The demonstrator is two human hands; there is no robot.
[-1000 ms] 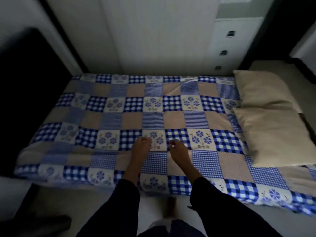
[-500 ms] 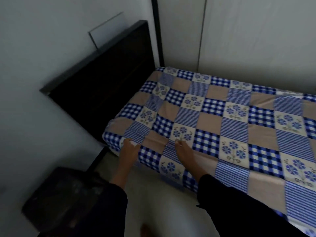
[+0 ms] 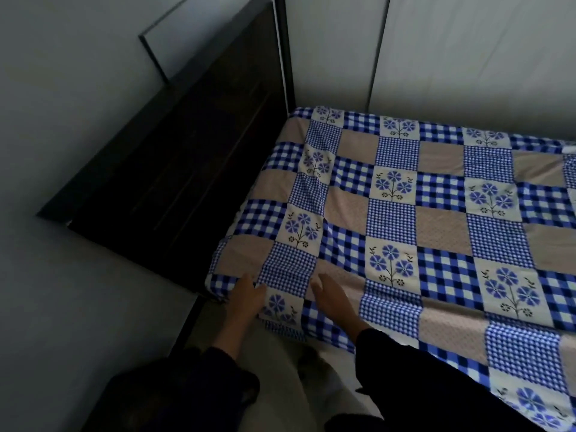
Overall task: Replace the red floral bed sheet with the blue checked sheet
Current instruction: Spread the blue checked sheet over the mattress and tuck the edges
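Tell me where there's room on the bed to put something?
The blue checked sheet is bare from the dark headboard across to the wall. Crowded only at the near corner, where the left hand and right hand rest.

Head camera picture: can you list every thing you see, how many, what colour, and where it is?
blue checked sheet: one, blue, white and beige, spread over the bed
headboard: one, dark brown, at the bed's left end
flat panel: one, pale with a dark edge, behind the headboard
tall panels: two, whitish, beyond the bed
floor: one, pale, beside the bed
sleeves: two, dark, bottom of view
left hand: one, bare, touching the sheet's near corner
right hand: one, bare, flat on the sheet
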